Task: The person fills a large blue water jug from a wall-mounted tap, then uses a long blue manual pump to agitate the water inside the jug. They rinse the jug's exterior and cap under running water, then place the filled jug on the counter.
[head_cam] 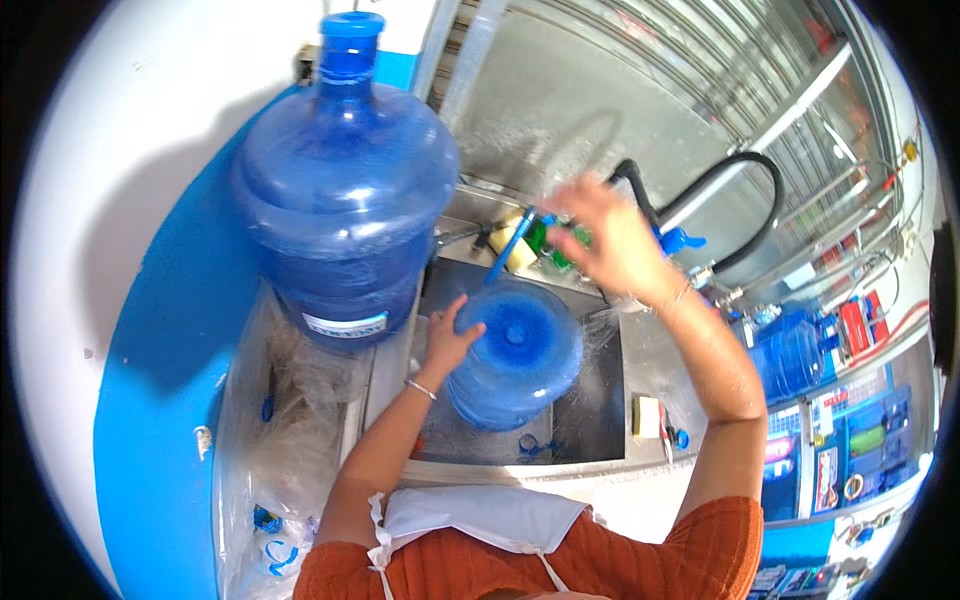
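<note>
A translucent blue water jug [516, 356] is in the steel sink, its dimpled base facing up toward me. My left hand [451, 341] grips the left edge of that base. My right hand [611, 244] is raised beyond the jug, blurred, its fingers apart. Close to its fingertips is a slim blue handle [511, 244]; whether they touch it I cannot tell. Below my right wrist, water streaks [600, 330] spray beside the jug. A larger-looking capped blue jug [345, 225] stands upright to the left, bearing a label.
Yellow sponges [513, 244] and green scrubbers [559, 255] lie on the sink's back ledge. A black hose [772, 187] arches behind my right arm. Another sponge [645, 416] sits on the right rim. Clear plastic bags [300, 435] fill the left side. More blue jugs [795, 356] are at the right.
</note>
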Demonstrator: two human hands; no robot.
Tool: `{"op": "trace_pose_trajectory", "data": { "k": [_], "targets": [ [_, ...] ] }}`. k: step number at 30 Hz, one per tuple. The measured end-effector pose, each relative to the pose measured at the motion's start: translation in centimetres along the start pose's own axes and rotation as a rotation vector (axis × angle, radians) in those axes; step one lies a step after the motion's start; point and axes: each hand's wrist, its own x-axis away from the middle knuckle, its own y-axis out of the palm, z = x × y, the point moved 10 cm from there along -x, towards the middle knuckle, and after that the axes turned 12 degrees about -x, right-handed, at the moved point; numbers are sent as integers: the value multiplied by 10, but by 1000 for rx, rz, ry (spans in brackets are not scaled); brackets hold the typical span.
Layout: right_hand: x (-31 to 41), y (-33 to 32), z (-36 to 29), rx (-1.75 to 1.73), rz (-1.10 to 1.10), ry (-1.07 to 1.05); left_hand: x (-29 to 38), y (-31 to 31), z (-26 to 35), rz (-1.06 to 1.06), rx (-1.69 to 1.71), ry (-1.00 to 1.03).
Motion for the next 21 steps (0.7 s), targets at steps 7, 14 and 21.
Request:
{"op": "trace_pose_trajectory", "data": {
  "k": [7, 14, 21],
  "targets": [
    [212, 157, 133, -1091, -223, 976, -56, 15, 23, -25, 13, -6],
    [240, 123, 158, -1377, 109, 909, -65, 56, 58, -101, 7, -221],
    [195, -49, 147, -1121, 843, 450, -64, 120, 97, -45, -149, -125]
  ]
}}
